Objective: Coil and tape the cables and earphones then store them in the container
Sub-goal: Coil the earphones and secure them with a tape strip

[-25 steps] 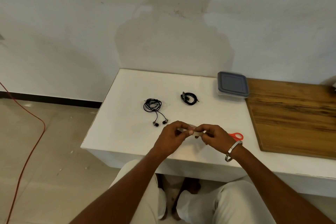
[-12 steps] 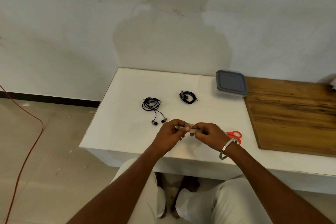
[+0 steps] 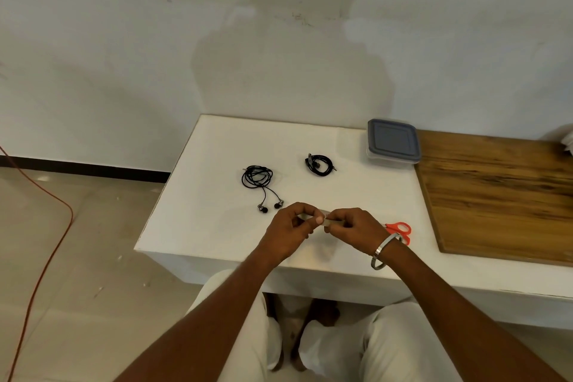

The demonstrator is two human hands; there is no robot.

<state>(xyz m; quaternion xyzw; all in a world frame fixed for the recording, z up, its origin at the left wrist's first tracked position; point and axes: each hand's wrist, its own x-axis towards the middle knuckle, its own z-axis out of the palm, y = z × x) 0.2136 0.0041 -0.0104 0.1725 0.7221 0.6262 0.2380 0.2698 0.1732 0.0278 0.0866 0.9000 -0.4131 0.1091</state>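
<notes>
Head view: at frame centre, the left hand (image 3: 291,228) and right hand (image 3: 353,226) pinch a tape strip (image 3: 330,220) between curled fingers. Coiled earphones (image 3: 259,183) and a coiled cable (image 3: 319,164) lie above them; the lidded container (image 3: 393,140) sits upper right. No writing is legible.

Black earphones (image 3: 259,184), black coiled cable (image 3: 320,165), far on white table (image 3: 198,226). Grey-lidded container (image 3: 393,140) far right. Orange scissors (image 3: 400,230) near right. Brown streaked-grain wooden board (image 3: 502,195). Silver bangle (image 3: 384,250). Orange cord (image 3: 40,257) left on beige floor.
</notes>
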